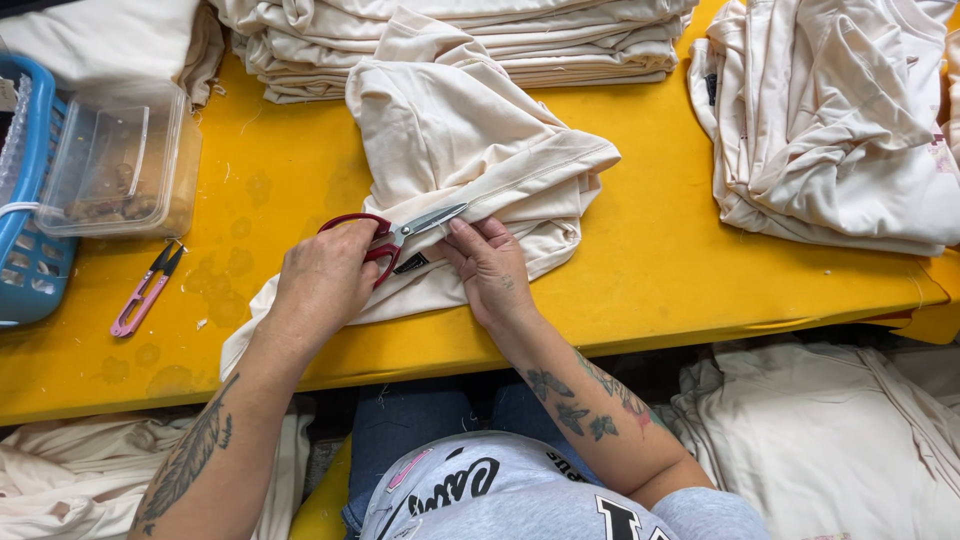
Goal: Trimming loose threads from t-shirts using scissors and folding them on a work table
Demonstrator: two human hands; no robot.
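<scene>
Near the front edge of the yellow surface (pixel 650 270), the left hand (pixel 322 280) is closed around the red loop handles of a pair of steel-bladed scissors (pixel 398 235), blades nearly closed and pointing right at a seam. Just beside it, the right hand (pixel 490 265) lies flat, fingers pressing down the crumpled cream knit garment (pixel 470 140) that spreads from the front edge toward the middle. Left of the hands lie small pink thread snips (pixel 145 290). Farther back on the left sit a clear plastic tub (pixel 120 160) and a blue basket (pixel 30 250). Along the back edge rests a folded cream stack (pixel 560 45); the right corner holds a loose cream heap (pixel 840 120).
</scene>
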